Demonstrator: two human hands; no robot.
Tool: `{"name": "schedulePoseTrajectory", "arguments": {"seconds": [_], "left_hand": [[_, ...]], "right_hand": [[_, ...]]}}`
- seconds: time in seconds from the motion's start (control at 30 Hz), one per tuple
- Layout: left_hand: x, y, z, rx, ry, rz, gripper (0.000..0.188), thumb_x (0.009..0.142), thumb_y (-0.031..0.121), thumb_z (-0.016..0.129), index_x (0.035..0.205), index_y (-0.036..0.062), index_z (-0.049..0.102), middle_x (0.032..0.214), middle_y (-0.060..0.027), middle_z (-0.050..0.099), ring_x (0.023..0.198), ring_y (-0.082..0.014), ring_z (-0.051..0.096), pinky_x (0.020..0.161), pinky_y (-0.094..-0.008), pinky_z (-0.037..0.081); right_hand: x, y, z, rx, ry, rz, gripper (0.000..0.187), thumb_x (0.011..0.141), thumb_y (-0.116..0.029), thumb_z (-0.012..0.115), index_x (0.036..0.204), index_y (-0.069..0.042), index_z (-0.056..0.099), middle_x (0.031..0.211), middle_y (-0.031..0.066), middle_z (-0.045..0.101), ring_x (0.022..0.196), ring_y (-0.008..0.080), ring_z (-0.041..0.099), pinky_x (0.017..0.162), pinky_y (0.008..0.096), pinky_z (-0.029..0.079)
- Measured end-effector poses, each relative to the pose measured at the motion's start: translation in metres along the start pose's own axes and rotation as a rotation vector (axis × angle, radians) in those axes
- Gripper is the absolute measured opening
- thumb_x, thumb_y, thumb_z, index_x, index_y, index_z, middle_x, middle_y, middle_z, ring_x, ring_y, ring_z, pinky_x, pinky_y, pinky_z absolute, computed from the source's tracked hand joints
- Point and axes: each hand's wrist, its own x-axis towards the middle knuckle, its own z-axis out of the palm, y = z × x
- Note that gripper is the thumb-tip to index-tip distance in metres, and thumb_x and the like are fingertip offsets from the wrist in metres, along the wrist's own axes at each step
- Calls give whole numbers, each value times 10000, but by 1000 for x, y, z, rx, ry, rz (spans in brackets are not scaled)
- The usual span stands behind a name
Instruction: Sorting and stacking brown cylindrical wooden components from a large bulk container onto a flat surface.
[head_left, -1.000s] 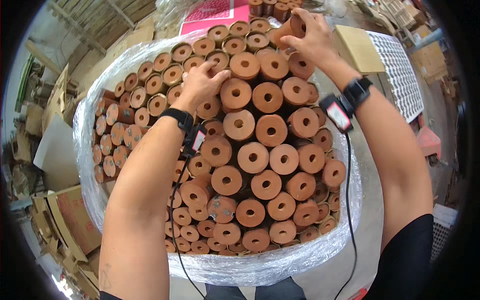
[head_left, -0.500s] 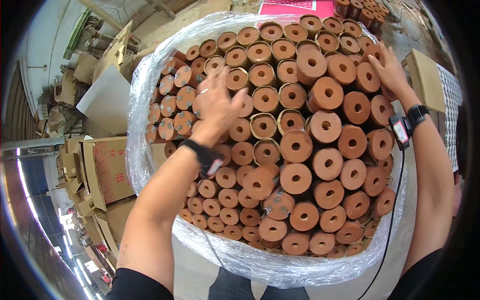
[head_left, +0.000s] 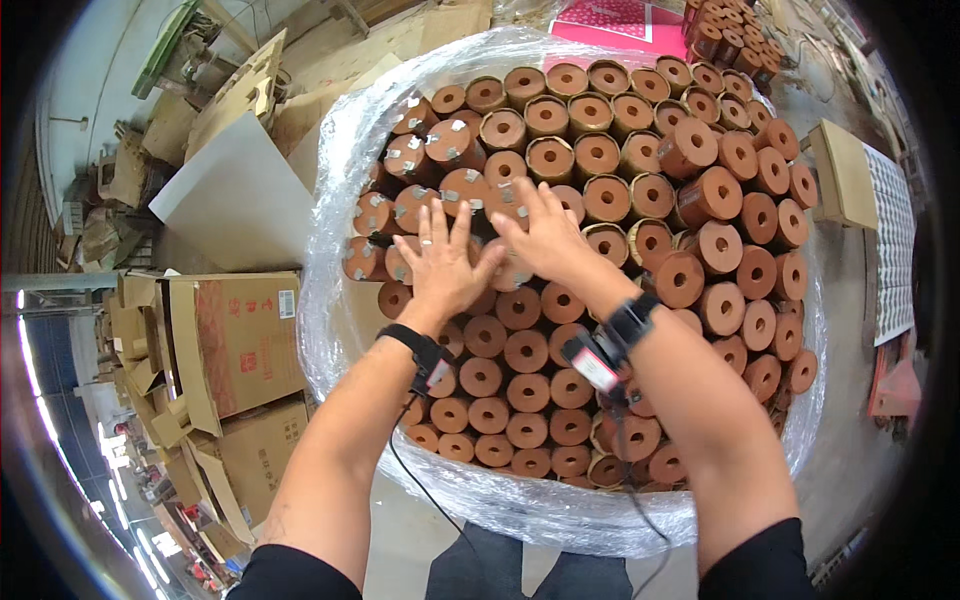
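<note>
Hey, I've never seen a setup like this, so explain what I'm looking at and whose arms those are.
There's no machine here: these are a person's bare hands. The view comes from a wide fisheye camera on their head, looking down, so straight edges bend and the forearms enter from below. In front are many reddish-brown cylinders, most showing a central hole, surrounded by clear plastic wrap. The left hand and right hand are close together, fingers spread, at cylinders with grey patches. Whether either holds one, I can't tell. Cardboard boxes stand to the left.
</note>
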Motion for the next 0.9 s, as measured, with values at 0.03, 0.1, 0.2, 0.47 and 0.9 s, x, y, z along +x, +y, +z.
{"name": "schedulePoseTrajectory", "arguments": {"seconds": [0.03,0.1,0.2,0.47,0.9], "left_hand": [[-7,-2,5,0,28,52,845,939,695,429,1574,166,255,1630,-229,149,1519,-398,86,1133,-710,0],[-32,-7,5,-61,81,158,828,905,583,582,1523,91,334,1541,-279,291,1458,-435,227,1153,-671,73],[-87,-7,32,-146,131,224,813,834,388,727,1492,69,374,1520,-287,317,1397,-443,316,1128,-659,167],[-100,-50,59,-890,306,-359,493,887,259,706,1228,-19,482,1180,-205,492,1061,-330,502,929,-425,433],[-101,-68,42,-921,-41,-487,749,737,326,791,1367,62,483,1188,-196,377,1117,-345,471,1040,-391,434]], "right_hand": [[13,2,16,77,88,34,687,949,-514,528,1514,-168,347,1507,235,385,1365,445,392,1097,528,360],[13,-8,22,242,124,151,660,920,-468,592,1468,-162,389,1439,229,433,1286,460,464,1053,520,408],[-10,10,34,100,396,-83,574,821,-227,723,1324,-124,467,1188,198,510,1127,433,545,939,493,482],[-84,-2,65,286,510,-30,328,920,-179,629,1228,-91,561,1351,218,465,1274,396,457,1026,438,416],[-99,-30,69,-464,169,-60,521,801,-110,613,1306,-226,563,1036,217,485,949,440,558,776,506,477]]}}
